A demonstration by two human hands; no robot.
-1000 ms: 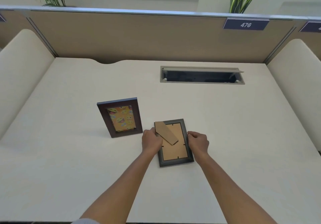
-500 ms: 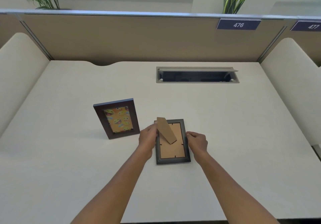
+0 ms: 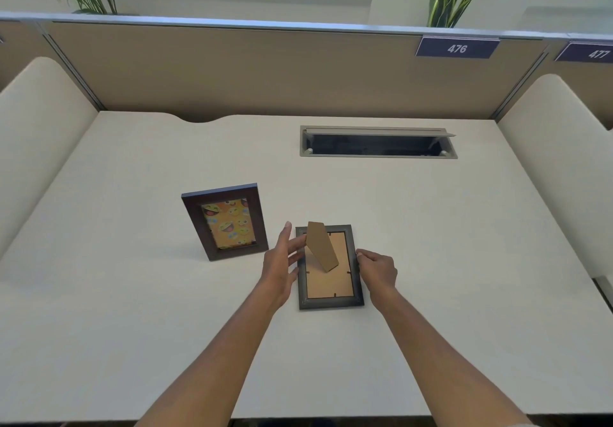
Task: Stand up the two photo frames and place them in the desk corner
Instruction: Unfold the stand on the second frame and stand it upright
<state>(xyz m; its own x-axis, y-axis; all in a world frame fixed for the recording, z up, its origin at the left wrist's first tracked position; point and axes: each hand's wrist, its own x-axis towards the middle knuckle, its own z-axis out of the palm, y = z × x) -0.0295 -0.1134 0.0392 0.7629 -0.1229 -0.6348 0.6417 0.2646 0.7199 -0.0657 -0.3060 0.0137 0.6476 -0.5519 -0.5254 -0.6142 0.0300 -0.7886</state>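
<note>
The black frame (image 3: 330,267) lies face down near the middle of the desk (image 3: 464,227), beside the brown frame (image 3: 225,221), which already stands. The left hand (image 3: 282,262) is open, its fingers touching the cardboard stand (image 3: 321,247); the right hand (image 3: 376,270) pinches the frame's edge. If the stand is not pulled out far enough, the frame could tip over when stood up.

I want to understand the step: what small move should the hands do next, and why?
Probably tip the dark frame upright onto its stand: it lies face down, stand already swung out by the left hand, right hand at its edge.
</note>
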